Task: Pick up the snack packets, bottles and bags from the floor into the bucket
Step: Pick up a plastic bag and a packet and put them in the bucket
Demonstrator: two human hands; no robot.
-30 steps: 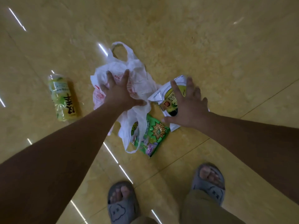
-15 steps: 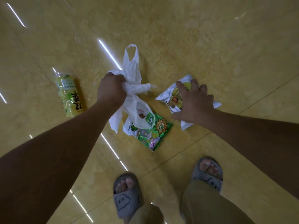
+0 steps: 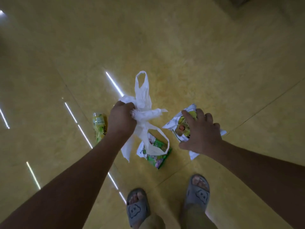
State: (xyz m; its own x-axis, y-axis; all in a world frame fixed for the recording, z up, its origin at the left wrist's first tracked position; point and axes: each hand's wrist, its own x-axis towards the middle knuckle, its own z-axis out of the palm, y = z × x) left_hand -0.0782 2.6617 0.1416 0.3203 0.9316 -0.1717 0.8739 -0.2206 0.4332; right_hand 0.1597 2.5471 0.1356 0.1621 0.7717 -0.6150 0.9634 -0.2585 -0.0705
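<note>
My left hand (image 3: 121, 119) is closed on a bunched white plastic bag (image 3: 143, 103), whose handles hang up and down from the fist. Under its lower loop a green snack packet (image 3: 159, 158) lies on the floor. My right hand (image 3: 200, 134) grips a white snack packet with yellow-green print (image 3: 180, 124), fingers curled over its top and thumb under its near edge. A yellow-green bottle (image 3: 99, 126) lies on its side left of my left wrist, partly hidden by it. No bucket is in view.
The floor is glossy yellow tile (image 3: 165, 47) with bright light streaks. My two feet in grey slippers (image 3: 137, 210) stand at the bottom. A dark edge of something (image 3: 237, 1) shows at the top right.
My left hand has gathered the white bag and lifted it off the floor. My right hand has closed on the white packet. Both hands sit higher and the view has pulled back.
</note>
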